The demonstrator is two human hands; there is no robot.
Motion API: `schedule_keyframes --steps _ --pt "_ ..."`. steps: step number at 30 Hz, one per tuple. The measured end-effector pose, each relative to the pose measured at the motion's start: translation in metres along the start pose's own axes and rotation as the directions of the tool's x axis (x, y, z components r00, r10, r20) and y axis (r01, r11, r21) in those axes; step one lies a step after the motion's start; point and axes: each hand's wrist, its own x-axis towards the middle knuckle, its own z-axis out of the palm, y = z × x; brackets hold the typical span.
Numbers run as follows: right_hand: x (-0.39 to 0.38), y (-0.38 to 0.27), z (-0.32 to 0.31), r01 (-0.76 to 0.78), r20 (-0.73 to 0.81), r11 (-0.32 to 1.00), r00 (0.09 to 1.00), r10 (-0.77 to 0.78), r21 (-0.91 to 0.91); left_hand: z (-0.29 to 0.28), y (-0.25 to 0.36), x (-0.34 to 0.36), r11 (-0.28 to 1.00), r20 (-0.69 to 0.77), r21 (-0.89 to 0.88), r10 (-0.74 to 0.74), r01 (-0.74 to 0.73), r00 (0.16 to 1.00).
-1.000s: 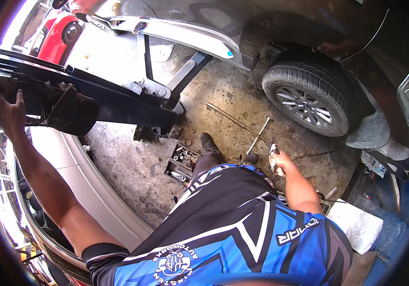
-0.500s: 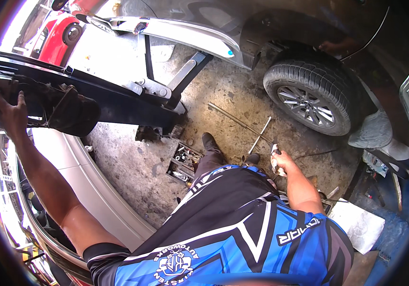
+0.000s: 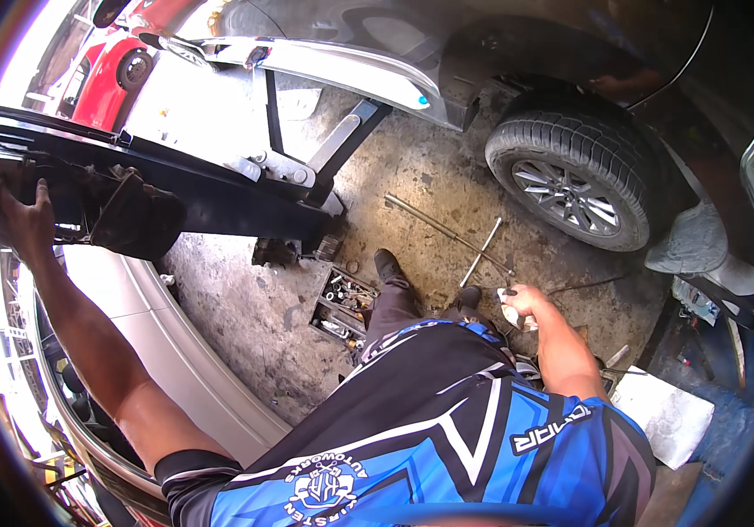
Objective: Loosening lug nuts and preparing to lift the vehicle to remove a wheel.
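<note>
My left arm reaches out to the far left, where my left hand point(image 3: 26, 215) rests against the dark side of a lift post point(image 3: 228, 189), thumb and a finger spread apart. Next to it a black cloth-like thing point(image 3: 140, 215) hangs from the post. What the fingertips touch is too dark to make out. My right hand point(image 3: 528, 301) is closed around a crumpled white rag point(image 3: 510, 311) in front of my right hip. Beyond it a cross-shaped lug wrench point(image 3: 482, 250) lies on the floor.
A dark vehicle with a large wheel point(image 3: 566, 189) stands ahead right, above a lift arm point(image 3: 342, 140). A toolbox point(image 3: 339, 303) with sockets sits left of my feet. A beige car point(image 3: 157, 325) is close on my left. A white sheet point(image 3: 662, 413) lies at right.
My right hand has shifted slightly, and the rag in it has changed from upright to bunched lower. My left hand stays at the post, a little lower in view.
</note>
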Motion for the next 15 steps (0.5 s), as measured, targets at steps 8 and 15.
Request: schedule_keyframes --steps 8,15 --pt "-0.014 0.009 0.009 -0.177 0.083 0.979 0.979 0.186 -0.102 0.013 -0.001 -0.003 0.993 0.041 -0.096 -0.06 0.064 0.997" --pt "-0.021 0.03 0.029 0.177 0.368 0.959 0.926 -0.086 -0.221 0.022 -0.008 0.003 0.997 0.122 0.039 -0.067 0.063 0.99"
